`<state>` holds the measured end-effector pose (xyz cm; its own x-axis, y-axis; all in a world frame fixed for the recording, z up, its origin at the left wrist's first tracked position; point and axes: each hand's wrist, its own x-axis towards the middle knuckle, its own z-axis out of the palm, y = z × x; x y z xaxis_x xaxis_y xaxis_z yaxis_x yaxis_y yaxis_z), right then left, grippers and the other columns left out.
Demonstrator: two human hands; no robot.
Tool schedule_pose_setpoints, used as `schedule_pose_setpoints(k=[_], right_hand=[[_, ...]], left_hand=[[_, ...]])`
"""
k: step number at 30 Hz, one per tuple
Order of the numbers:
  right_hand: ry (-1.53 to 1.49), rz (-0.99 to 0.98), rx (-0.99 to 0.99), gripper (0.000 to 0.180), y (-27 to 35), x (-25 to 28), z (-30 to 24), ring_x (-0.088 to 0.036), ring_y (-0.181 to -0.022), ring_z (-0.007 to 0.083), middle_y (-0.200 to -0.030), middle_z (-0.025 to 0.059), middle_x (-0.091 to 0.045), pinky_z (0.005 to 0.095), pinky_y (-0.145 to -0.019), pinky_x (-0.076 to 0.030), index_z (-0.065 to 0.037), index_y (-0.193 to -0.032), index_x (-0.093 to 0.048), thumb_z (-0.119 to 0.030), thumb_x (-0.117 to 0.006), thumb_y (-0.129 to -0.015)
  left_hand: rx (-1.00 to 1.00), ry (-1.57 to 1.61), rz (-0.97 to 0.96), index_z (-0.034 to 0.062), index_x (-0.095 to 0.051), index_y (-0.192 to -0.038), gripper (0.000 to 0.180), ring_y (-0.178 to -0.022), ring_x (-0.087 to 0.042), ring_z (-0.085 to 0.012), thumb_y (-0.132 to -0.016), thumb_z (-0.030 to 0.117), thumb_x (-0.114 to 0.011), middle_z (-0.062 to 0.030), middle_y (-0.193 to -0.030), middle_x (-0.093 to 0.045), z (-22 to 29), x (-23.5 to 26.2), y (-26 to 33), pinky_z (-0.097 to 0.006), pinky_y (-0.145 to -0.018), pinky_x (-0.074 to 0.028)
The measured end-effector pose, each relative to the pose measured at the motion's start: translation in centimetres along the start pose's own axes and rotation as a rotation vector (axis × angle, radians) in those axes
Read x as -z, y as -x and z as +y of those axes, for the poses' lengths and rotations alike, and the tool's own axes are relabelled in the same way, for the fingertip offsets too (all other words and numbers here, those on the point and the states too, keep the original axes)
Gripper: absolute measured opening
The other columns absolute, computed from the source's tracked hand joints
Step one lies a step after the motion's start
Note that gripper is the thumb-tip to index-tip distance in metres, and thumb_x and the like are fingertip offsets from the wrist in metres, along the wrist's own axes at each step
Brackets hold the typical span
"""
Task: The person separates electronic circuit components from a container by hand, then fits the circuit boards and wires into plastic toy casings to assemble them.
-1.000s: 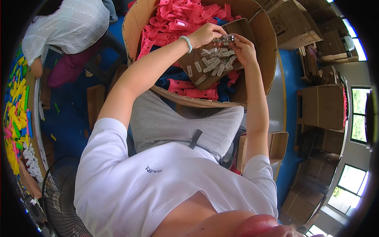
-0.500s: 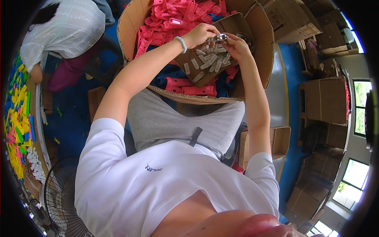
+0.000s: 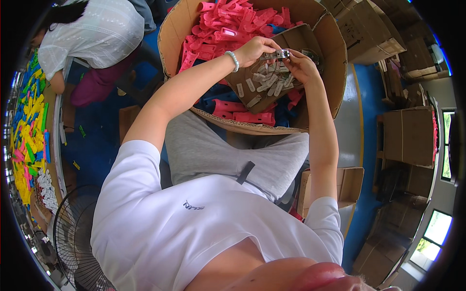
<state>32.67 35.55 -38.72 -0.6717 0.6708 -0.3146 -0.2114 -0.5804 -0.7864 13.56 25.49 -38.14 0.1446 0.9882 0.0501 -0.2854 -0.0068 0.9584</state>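
Both hands are pinched on one small silvery metal piece, left hand and right hand gripping it from either end, right above the big cardboard box on the person's lap. The piece is shiny, short and flat-ish; too small to make out more. Just under it, inside the box, a cardboard flap carries a scatter of similar pale metal bits. Pink plastic parts fill the rest of the box. Beyond the box: blue floor, more stacked cartons, a fan, another person far left.
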Motion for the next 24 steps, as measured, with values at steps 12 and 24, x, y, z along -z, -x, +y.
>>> schedule_pose_setpoints(k=[12,24], right_hand=[[0.077,0.112,0.224,0.023,-0.2,-0.7,0.6,-0.057,-0.093,0.0216,-0.105,0.0153,-0.059,0.0327,-0.079,-0.053,0.01,-0.113,-0.057,0.001,-0.052,-0.093],[0.114,0.01,0.212,0.026,-0.2,0.2,-0.3,-0.059,-0.097,0.0209,-0.109,0.0142,-0.06,0.0313,-0.083,-0.052,0.009,-0.117,-0.056,0.003,-0.049,-0.093]], left_hand=[[0.01,0.008,0.129,-0.0031,-0.062,-0.103,0.02,-0.074,-0.061,-0.0147,-0.093,0.008,-0.05,-0.0091,-0.085,-0.064,-0.2,0.2,-0.5,-0.026,-0.065,-0.048],[0.049,0.133,-0.015,-0.0069,-0.061,-0.107,0.022,-0.079,-0.062,-0.019,-0.093,0.002,-0.048,-0.0128,-0.093,-0.064,0.5,0.7,-0.5,-0.031,-0.072,-0.052]])
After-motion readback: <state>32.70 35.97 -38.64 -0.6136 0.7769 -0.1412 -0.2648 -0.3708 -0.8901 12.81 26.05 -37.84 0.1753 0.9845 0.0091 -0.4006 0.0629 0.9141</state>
